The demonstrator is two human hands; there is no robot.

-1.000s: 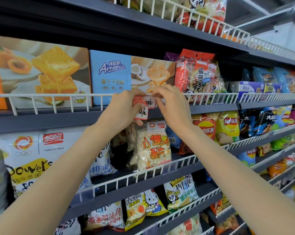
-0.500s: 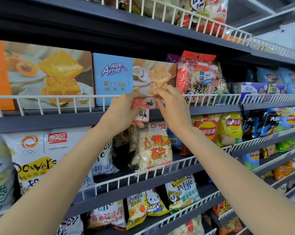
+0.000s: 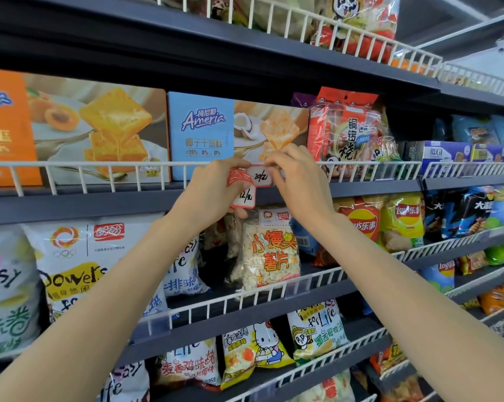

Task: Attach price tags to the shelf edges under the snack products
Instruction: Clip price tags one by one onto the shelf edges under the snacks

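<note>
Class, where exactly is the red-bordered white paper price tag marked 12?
Centre of the head view: the red-bordered white paper price tag marked 12 hangs from the left hand, against the grey shelf edge.

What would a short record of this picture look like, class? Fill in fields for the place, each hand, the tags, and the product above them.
place: shop shelves stocked with snacks
left hand: holds a small stack of red and white price tags
right hand: pinches the top tag at the white wire rail
writing on tags: handwritten; the numbers are too small to read surely
product above: blue cake box
shelf edge: dark grey, no tag visibly fixed on it yet
</note>
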